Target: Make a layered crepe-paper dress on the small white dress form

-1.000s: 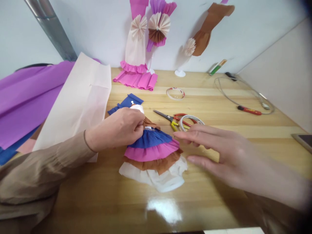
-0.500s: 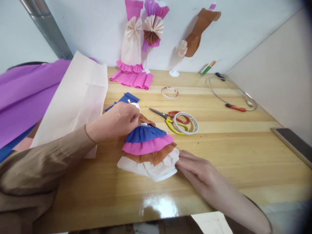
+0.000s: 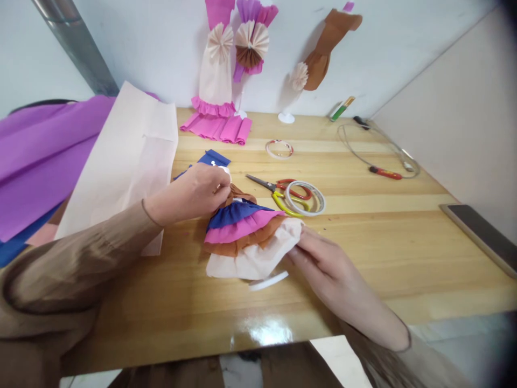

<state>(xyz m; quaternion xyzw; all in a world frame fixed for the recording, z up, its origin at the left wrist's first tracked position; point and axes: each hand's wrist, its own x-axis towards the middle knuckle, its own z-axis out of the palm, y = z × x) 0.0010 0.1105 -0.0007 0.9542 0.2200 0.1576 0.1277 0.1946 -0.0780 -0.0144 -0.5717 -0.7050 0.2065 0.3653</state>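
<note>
A small tiered paper dress (image 3: 242, 226) in brown, blue, pink, brown and cream layers stands tilted on a stand whose white round base (image 3: 269, 281) shows under the hem. My left hand (image 3: 191, 194) is closed at the top of the dress, by a white piece (image 3: 224, 173); its fingertips are partly hidden. My right hand (image 3: 323, 258) pinches the right edge of the cream bottom ruffle (image 3: 246, 261) and holds it raised. Scissors (image 3: 278, 191) with red and yellow handles lie just beyond the dress, with a white tape roll (image 3: 306, 198) resting over the handles.
Cream paper (image 3: 117, 161) and purple paper (image 3: 44, 156) lie at the left. Paper dresses (image 3: 217, 73) on stands line the back wall near a folded pink strip (image 3: 218, 128). A tape ring (image 3: 279, 149), a cable with red handle (image 3: 385, 173) and a phone (image 3: 480, 237) are on the table.
My right hand has lifted the cream ruffle's right side up, uncovering the white base. The skirt layers have tilted with it. My left hand stays at the top of the dress.
</note>
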